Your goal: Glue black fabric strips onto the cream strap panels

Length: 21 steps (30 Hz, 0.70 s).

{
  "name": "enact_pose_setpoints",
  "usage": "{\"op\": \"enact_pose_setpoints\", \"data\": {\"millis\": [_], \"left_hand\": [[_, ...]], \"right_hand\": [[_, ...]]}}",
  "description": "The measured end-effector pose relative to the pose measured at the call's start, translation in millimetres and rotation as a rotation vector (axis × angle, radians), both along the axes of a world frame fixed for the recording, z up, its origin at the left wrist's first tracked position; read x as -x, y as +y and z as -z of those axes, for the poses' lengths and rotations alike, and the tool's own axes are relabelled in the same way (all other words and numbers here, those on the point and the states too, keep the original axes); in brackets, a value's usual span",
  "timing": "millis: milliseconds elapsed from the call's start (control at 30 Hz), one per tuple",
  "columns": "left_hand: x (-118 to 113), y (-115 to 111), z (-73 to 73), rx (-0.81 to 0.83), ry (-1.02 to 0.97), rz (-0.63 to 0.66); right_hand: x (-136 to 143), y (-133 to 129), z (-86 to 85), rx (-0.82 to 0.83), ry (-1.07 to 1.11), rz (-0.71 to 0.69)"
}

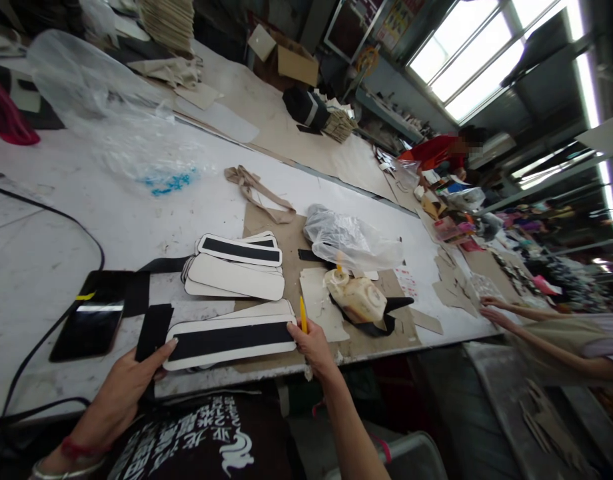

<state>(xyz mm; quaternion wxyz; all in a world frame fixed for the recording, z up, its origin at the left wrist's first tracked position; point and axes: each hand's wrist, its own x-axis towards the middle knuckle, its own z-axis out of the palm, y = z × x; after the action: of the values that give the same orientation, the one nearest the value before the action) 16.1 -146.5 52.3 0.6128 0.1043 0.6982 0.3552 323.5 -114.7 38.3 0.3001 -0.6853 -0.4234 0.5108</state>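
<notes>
While the left hand (124,387) pinched one end of a white panel (226,325) near the table's (136,227) front edge, the right hand (314,347) held its other end and a yellow tool (303,313). Its black strip (231,340) looked fully laid; farther from that edge, the pile (236,277) showed strip-bearing panels and one plain face.

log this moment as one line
left hand: holds striped panel, left end | right hand: holds its right end, yellow stick | nearby: pale panels, phone
</notes>
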Motion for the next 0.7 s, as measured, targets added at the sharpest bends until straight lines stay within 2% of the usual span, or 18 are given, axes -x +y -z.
{"op": "enact_pose_setpoints", "data": {"millis": [133, 467, 700], "left_hand": [[-1.7, 1.4, -1.4, 0.016, 0.005, -0.041], [0.0, -0.7, 22.4, -0.018, 0.190, -0.002], [-4.7, 0.7, 12.4, -0.009, 0.200, -0.003]], "right_hand": [[1.6, -2.1, -10.2, -0.044, -0.075, -0.090], [12.4, -3.6, -15.5, -0.124, -0.322, -0.173], [14.2, -4.8, -16.3, -0.147, -0.313, -0.150]]}}
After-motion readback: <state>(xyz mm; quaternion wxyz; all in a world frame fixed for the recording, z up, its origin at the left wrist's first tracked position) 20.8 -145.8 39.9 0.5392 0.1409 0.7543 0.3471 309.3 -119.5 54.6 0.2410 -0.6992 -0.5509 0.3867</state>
